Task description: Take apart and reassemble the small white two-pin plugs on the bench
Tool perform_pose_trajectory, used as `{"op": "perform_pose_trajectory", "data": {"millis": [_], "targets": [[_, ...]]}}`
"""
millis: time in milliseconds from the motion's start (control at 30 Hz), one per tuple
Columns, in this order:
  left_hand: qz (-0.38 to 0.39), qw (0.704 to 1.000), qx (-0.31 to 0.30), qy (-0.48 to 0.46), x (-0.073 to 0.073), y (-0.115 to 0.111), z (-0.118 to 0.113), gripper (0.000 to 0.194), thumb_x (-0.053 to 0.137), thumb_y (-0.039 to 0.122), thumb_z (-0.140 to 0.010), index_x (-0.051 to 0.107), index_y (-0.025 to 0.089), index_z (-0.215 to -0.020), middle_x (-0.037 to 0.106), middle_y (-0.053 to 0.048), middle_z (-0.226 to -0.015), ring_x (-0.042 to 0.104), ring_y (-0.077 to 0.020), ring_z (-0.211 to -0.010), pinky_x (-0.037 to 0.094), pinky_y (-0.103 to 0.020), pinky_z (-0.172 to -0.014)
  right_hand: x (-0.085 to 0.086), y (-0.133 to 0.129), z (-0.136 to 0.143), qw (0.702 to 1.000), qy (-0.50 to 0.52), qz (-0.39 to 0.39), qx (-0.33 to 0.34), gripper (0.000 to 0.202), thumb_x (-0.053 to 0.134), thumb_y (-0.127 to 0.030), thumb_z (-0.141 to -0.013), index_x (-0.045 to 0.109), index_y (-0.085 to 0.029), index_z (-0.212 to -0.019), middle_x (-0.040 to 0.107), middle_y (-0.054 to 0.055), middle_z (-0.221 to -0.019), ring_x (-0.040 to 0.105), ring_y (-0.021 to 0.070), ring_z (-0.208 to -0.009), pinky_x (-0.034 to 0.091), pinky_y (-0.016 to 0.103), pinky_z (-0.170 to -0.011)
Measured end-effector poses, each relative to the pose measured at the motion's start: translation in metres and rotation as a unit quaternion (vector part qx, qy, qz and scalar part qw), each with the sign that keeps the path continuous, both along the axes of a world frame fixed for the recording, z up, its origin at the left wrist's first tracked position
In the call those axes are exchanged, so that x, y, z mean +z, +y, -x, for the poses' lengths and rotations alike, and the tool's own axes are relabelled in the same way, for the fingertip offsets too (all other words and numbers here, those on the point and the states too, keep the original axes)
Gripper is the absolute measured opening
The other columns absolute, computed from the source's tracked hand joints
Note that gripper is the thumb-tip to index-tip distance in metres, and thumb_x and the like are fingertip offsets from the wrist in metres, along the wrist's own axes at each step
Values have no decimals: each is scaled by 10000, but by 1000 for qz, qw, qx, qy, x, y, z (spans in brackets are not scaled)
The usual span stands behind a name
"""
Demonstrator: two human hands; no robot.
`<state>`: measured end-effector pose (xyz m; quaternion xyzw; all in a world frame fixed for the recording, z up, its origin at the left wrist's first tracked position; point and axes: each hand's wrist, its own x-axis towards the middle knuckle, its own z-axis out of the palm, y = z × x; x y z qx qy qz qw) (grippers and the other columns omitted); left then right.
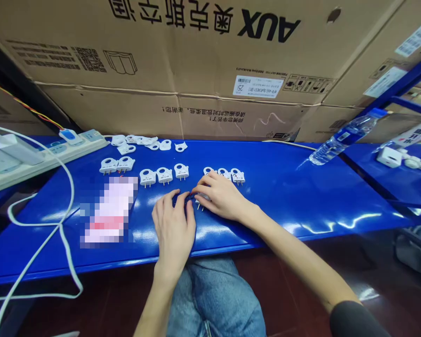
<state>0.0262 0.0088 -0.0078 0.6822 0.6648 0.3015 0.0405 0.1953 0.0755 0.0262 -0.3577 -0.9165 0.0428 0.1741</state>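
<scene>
My right hand (219,195) has its fingers closed over a white two-pin plug (204,198), whose metal pins point toward me. Close beside it, my left hand (174,229) rests low over the blue table with bent fingers, the fingertips meeting a small dark piece, perhaps wire, between the hands. What the left fingers grip is too small to tell. Just beyond my right hand stand a few more white plugs with ring handles (237,176). Similar plugs (164,175) line up in front of my left hand, with another pair (125,164) farther left.
White ring-shaped parts (165,144) lie along the back of the blue table (284,196). At left are a power strip (59,149), a white cable (70,187) and a blurred-out object (110,210). A water bottle (347,135) leans at right, before large cardboard boxes (196,56).
</scene>
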Motion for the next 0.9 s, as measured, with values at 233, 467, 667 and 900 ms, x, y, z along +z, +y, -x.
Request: {"op": "perform_pose_trajectory", "data": {"millis": [233,467,667,900], "targets": [[-3,1000,-7,5,-1,0,0,327,483,284,-1027,695,192,-1258,640,-169,-1350,550,-375,-1290,446,-567,-1089,-3,-4,7,999,6,19,-41,351,480,-382,-1112,752,-159,-1108,701,100,-1050,553,231,-986,459,364,-881],[-4,1000,-13,10,0,0,0,350,477,275,-1028,687,219,-1302,636,-161,-1352,548,-375,-1285,451,-562,-1074,-4,-1,3,998,8,38,-51,245,530,-272,-1083,744,-158,-1112,696,96,-1041,565,236,-995,468,359,-869],[3,1000,-12,9,1,0,0,326,483,281,-1030,713,229,-1254,636,-156,-1359,545,-380,-1290,456,-575,-1070,0,0,-1,996,20,81,-39,189,562,-212,-1063,728,-163,-1139,693,92,-1077,600,229,-1032,484,347,-884],[4,1000,-15,1,2,-1,1,280,516,306,-1028,727,228,-1194,644,-149,-1342,556,-374,-1276,464,-565,-1054,-1,2,-5,992,59,109,-13,195,533,-126,-1053,709,-168,-1125,709,85,-1074,641,214,-1022,498,332,-888]]}}
